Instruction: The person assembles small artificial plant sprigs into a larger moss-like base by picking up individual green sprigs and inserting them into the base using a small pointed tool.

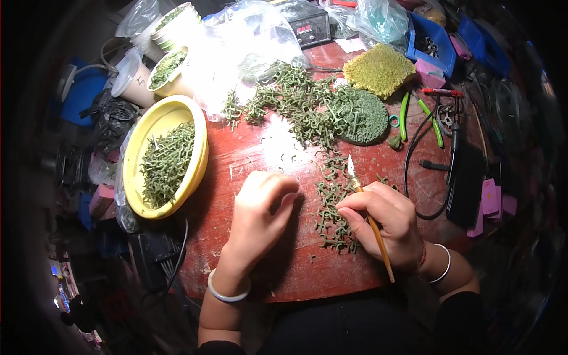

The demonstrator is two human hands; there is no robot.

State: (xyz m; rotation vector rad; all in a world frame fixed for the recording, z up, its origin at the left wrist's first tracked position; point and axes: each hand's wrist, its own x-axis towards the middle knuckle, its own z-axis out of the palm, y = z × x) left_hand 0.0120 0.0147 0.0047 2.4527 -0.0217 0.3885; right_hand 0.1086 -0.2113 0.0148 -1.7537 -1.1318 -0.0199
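My right hand point(386, 222) grips a thin orange-handled craft knife point(371, 223) like a pen, its blade pointing up and away over a strip of small green pieces point(331, 204) on the red table point(296, 266). My left hand point(259, 213) rests curled on the table just left of that strip, fingers bent together; whether it holds a small piece is hidden. A large heap of the same green pieces point(296, 100) lies farther back.
A yellow bowl point(145, 127) with green pieces sits at the left edge. White cups point(168, 74) and clear bags stand behind it. A yellow sponge point(378, 70), green round pad point(364, 118), green-handled pliers point(421, 115), black cable point(414, 160) and blue bins point(432, 41) crowd the right.
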